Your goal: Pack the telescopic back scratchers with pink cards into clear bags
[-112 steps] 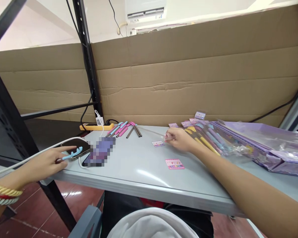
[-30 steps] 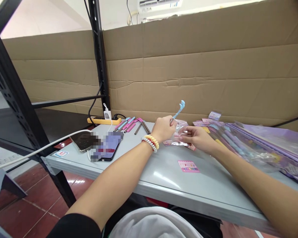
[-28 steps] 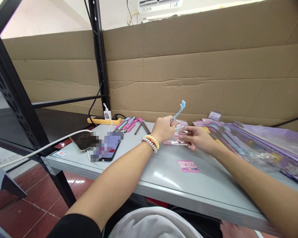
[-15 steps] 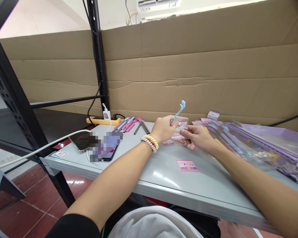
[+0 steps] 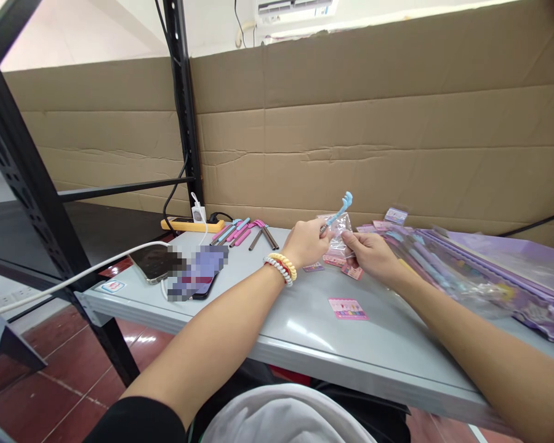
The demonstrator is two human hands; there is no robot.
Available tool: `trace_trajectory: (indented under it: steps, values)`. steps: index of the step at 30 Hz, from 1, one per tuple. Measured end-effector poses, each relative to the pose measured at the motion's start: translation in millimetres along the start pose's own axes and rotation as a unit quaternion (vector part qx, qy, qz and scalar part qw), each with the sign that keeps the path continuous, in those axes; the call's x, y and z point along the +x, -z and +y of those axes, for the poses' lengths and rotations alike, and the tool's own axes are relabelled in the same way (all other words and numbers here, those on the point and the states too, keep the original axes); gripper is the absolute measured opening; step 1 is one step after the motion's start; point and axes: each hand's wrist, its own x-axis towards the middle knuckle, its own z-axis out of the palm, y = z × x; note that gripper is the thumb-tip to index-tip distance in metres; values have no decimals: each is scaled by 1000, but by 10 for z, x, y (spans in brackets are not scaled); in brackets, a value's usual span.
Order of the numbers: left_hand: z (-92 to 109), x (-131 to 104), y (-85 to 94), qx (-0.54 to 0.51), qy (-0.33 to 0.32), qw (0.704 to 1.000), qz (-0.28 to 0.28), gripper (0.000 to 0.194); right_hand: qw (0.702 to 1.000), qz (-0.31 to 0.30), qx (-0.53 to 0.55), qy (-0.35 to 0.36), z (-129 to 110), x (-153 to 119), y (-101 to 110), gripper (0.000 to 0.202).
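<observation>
My left hand (image 5: 305, 242), with bead-like bracelets at the wrist, is closed on a back scratcher (image 5: 340, 209). Its light-blue, claw-shaped head points up and to the right; most of the rest is hidden in the fist. A clear plastic bag (image 5: 339, 237) is pinched between the thumb and fingers of my right hand (image 5: 369, 253). The scratcher's head overlaps the bag's upper part; I cannot tell whether it is inside. Below the hands lie small pink cards (image 5: 351, 271). Nearer to me, a single printed card (image 5: 348, 309) rests flat on the grey table (image 5: 300, 307).
Several pink and blue back scratchers (image 5: 235, 232) lie at the back left. Two phones (image 5: 154, 263) sit before a yellow power strip (image 5: 191, 226), with a white cable crossing. Bagged scratchers (image 5: 420, 252) and a purple package (image 5: 503, 258) cover the right. Cardboard (image 5: 373, 123) stands behind.
The blue scratcher head has shifted right and slightly down, toward the bag. My left hand has moved a little right with it. The bag now shows more upright between the hands.
</observation>
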Motion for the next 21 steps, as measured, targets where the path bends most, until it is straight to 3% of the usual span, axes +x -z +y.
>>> trace_trajectory:
  steps: [4,10,18,21]
  values:
    - [3,0,2,-12,-1,1000,-4,24,1000,-5,9,24,-15,0,19,54]
    - [-39,19,-2,-14,9,1000,24,21,990,-110,77,-43,-77,-50,-32,44]
    - [-34,17,5,-1,8,1000,8,17,995,-81,63,-16,-41,-10,-5,32]
    - [-33,21,22,7,13,1000,14,16,995,-97,28,1,-72,-30,9,38]
